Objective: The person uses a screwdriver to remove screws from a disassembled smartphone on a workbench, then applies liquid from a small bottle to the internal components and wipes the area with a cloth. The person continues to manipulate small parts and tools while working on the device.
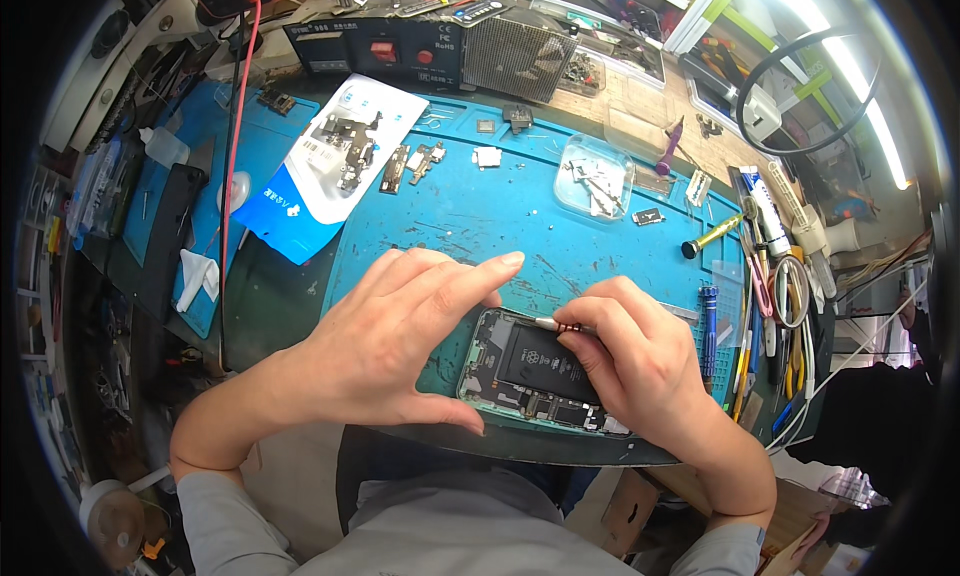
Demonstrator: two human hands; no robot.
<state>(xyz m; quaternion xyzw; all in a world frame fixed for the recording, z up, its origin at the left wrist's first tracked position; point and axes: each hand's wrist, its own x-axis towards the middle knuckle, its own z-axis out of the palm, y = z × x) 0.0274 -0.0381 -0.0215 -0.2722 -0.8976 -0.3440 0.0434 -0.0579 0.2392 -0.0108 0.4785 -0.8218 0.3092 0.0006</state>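
An opened smartphone [490, 348] lies at the near edge of the blue mat, its black battery [545, 364] and circuit board [560, 408] exposed. My right hand [640, 361] is over the phone's right end. Between its thumb and fingers it pinches a small screwdriver [565, 325] with a silver end and copper-coloured rings, lying nearly level along the phone's far edge. My left hand [395, 326] is at the phone's left end, thumb and fingers spread apart, holding nothing. Whether its fingertips touch the phone's edge I cannot tell.
Beyond the phone stretches the blue work mat [430, 226]. On it are a blue-and-white parts packet [345, 161], small phone parts [425, 161] and a clear tray [592, 181]. A blue screwdriver [709, 326] and several hand tools [780, 326] are at right. A black bench unit [375, 56] stands behind.
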